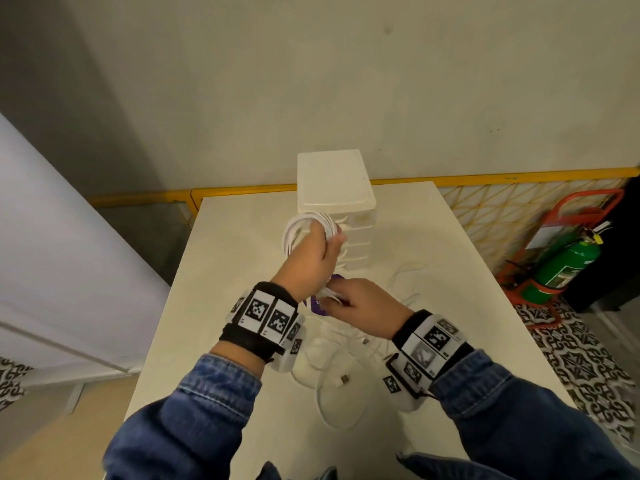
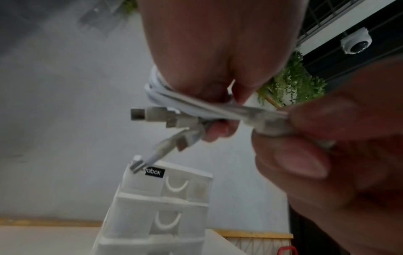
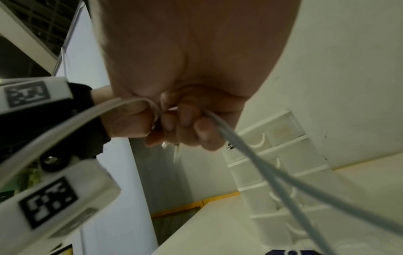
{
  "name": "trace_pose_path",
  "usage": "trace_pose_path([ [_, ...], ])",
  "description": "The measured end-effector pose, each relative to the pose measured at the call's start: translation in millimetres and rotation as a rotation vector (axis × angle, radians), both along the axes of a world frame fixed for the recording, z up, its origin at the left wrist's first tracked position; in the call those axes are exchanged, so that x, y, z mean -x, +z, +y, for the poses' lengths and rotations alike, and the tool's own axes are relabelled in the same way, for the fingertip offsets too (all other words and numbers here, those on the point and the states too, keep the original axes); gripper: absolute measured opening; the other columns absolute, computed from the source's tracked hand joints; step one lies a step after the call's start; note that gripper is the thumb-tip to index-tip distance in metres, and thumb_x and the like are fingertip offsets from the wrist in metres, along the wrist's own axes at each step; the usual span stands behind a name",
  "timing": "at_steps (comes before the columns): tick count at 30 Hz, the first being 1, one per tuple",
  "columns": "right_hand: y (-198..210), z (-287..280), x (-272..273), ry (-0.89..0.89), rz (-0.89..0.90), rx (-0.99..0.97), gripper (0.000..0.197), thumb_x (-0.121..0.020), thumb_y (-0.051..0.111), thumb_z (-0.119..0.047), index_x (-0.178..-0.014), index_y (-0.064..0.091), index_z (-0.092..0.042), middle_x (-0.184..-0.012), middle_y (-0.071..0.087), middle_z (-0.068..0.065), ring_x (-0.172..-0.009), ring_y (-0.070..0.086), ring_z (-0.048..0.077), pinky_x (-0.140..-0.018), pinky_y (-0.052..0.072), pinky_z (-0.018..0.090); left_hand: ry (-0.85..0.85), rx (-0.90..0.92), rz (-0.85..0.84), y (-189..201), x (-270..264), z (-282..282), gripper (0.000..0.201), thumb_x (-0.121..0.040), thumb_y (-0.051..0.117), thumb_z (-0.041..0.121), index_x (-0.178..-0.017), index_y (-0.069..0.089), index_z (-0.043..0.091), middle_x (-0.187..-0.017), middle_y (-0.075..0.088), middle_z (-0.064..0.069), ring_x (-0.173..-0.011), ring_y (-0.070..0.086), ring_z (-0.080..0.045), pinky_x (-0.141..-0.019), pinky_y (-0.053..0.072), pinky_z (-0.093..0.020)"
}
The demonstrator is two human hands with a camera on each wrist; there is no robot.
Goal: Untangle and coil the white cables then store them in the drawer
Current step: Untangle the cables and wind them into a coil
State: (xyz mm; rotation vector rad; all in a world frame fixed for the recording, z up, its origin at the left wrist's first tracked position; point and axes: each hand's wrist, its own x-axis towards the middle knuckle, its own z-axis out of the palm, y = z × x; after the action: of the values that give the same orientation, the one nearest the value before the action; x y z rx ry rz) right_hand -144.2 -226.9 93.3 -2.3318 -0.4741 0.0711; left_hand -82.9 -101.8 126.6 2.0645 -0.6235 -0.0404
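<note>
Loose cables [image 1: 332, 386] are spread at the table's [image 1: 207, 341] near middle. Strands [image 1: 329, 293] are pinched in the right hand [image 1: 363, 306]. A coil [image 1: 304, 226] is gripped by the left hand [image 1: 311, 258], before the drawers [image 1: 360, 237] at the far edge.

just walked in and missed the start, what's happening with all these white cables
A person is tidying white cables at a table. Their left hand holds up a coiled cable in front of the small white drawer tower, whose drawers all look closed. Their right hand grips another cable strand just below. More loose cables lie tangled on the table near the person. Nothing appears stored yet.
</note>
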Motion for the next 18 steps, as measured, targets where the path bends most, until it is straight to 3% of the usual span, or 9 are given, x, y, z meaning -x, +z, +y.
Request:
trace_pose_path([
  [2, 1.7, -10.3, -1.4, 0.033, 0.037, 0.027, 0.026, -0.091, 0.051, -0.024, -0.066, 0.047, -0.030, -0.057, 0.041, -0.012, -0.055, 0.047, -0.002, -0.053, 0.031, 0.017, -0.057, -0.172, 0.051, -2.9, 3.7, -4.7, 0.023, -0.100, 0.037, 0.029, -0.082, 0.038, 0.015, -0.066, 0.051, -0.012, -0.057, 0.048, -0.025, -0.059, 0.040, -0.040],
  [4, 0.7, -17.1, -3.9, 0.042, 0.053, 0.033, 0.029, -0.091, 0.053, -0.026, -0.065, 0.047, -0.038, -0.059, 0.047, -0.012, -0.057, 0.049, -0.001, -0.056, 0.033, 0.018, -0.080, -0.308, 0.117, -7.1, 1.7, -9.9, 0.027, -0.100, 0.037, 0.029, -0.075, 0.032, 0.020, -0.061, 0.045, -0.004, -0.054, 0.043, -0.018, -0.057, 0.034, -0.035],
  [7, -0.6, -25.6, -7.3, 0.067, 0.083, 0.049, 0.016, -0.091, 0.053, -0.028, -0.091, 0.069, -0.025, -0.076, 0.067, -0.001, -0.069, 0.057, 0.009, -0.068, 0.045, 0.028, -0.067, -0.420, 0.214, -15.5, 0.6, -15.7, 0.032, -0.099, 0.037, 0.032, -0.071, 0.035, 0.018, -0.063, 0.046, -0.004, -0.057, 0.044, -0.018, -0.061, 0.036, -0.032],
  [9, -3.0, -31.1, -9.9, 0.067, 0.093, 0.066, 0.020, -0.091, 0.053, -0.029, -0.097, 0.071, -0.023, -0.075, 0.066, -0.006, -0.066, 0.055, 0.005, -0.068, 0.044, 0.025, -0.061, -0.357, 0.333, -19.4, 2.5, -17.0, 0.034, -0.098, 0.037, 0.031, -0.071, 0.040, 0.012, -0.058, 0.052, -0.010, -0.049, 0.050, -0.023, -0.051, 0.040, -0.025],
  [11, -3.9, -33.5, -10.9, 0.058, 0.077, 0.085, 0.022, -0.089, 0.056, -0.034, -0.091, 0.072, -0.018, -0.065, 0.060, -0.006, -0.058, 0.051, 0.005, -0.061, 0.042, 0.026, -0.058, -0.359, 0.384, -19.7, 4.3, -17.5, 0.034, -0.097, 0.035, 0.031, -0.074, 0.044, 0.009, -0.052, 0.055, -0.011, -0.038, 0.050, -0.022, -0.037, 0.034, -0.016],
  [15, -4.4, -40.2, -13.5, -0.066, 0.070, -0.030, 0.028, -0.074, 0.073, -0.036, -0.068, 0.069, -0.010, -0.051, 0.050, -0.004, -0.047, 0.044, 0.009, -0.053, 0.034, 0.025, -0.105, -0.348, 0.529, -19.5, 6.9, -16.7, 0.033, -0.096, 0.031, 0.032, -0.078, 0.049, 0.011, -0.054, 0.056, -0.010, -0.033, 0.044, -0.014, -0.037, 0.030, -0.017],
  [18, -3.0, -51.9, -19.6, -0.096, 0.092, -0.178, 0.018, -0.070, 0.076, -0.032, -0.074, 0.068, -0.017, -0.063, 0.066, 0.001, -0.057, 0.057, 0.014, -0.061, 0.044, 0.032, -0.202, -0.217, 0.673, -14.7, 13.3, -11.4, 0.052, -0.097, 0.028, 0.050, -0.077, 0.052, 0.010, -0.045, 0.048, -0.001, -0.030, 0.033, -0.011, -0.036, 0.023, -0.019],
])
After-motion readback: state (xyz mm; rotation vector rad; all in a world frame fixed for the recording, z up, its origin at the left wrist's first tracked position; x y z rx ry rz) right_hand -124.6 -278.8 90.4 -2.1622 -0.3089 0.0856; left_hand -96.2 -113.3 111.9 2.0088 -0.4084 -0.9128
